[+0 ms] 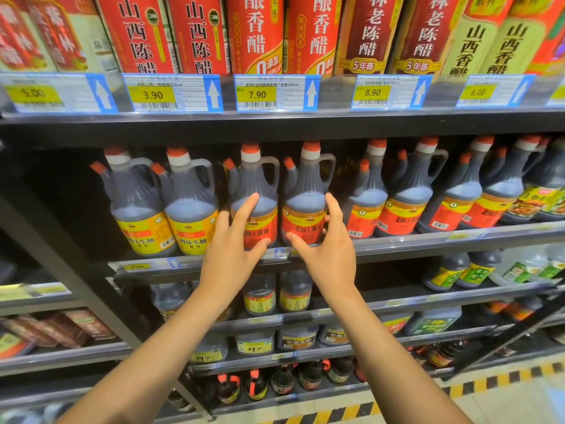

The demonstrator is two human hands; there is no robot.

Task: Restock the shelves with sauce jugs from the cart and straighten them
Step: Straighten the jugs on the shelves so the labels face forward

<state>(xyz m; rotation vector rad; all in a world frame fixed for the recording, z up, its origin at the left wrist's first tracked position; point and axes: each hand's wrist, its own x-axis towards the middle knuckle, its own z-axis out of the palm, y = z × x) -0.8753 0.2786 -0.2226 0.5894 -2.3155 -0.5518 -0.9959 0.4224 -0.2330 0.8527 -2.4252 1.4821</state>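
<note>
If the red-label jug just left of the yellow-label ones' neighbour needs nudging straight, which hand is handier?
Probably the left hand: its fingers already lie on the dark jug with the red label beside the yellow-label jugs. The right hand is on the next red-label jug.

Dark shop shelving [275, 123], blue price tags [276, 93], hazard-striped floor [504, 393]

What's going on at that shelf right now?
A person is straightening sauce jugs on the middle shelf. The left hand rests on one red-labelled jug, fingers spread over its front. The right hand cups the next red-labelled jug, thumb across the label and fingers along its right side. Both jugs stand upright at the shelf's front edge.
</note>
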